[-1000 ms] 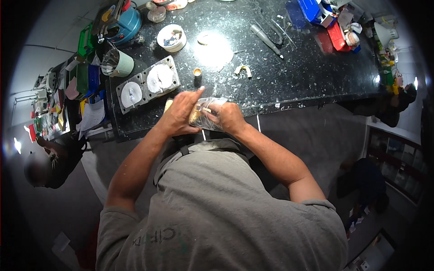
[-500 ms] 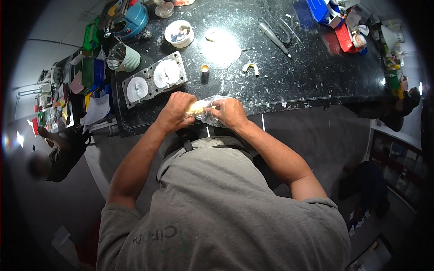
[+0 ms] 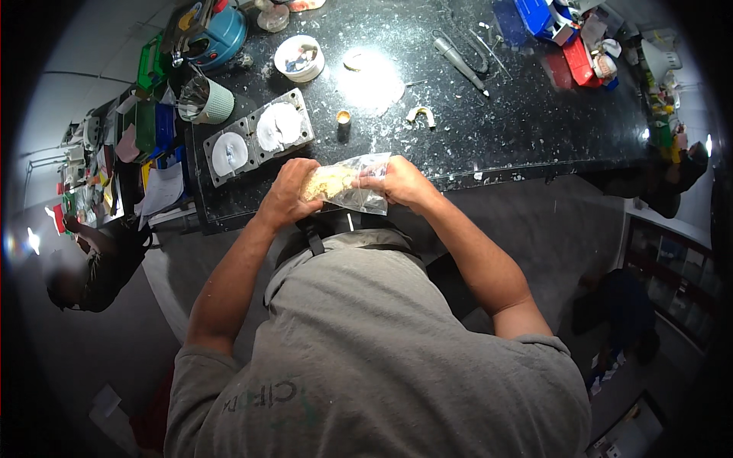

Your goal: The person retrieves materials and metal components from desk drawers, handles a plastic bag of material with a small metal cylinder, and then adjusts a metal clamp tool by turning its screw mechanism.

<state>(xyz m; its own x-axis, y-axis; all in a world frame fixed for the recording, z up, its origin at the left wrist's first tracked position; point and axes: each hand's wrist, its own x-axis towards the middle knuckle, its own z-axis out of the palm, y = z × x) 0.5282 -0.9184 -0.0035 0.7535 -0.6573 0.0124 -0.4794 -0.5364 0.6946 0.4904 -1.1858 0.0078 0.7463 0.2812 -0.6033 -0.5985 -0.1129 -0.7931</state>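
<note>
One clear bag [image 3: 372, 200] btwn both hands [image 3: 289, 195], L gripping filled end.

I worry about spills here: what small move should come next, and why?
I'd probably shift the clear plastic bag of pale-yellow contents slightly forward, over the black, speckled bench: the left hand grips its filled end, the right hand is at the other, and it's held around the front edge, where spills could miss the bench.
</note>
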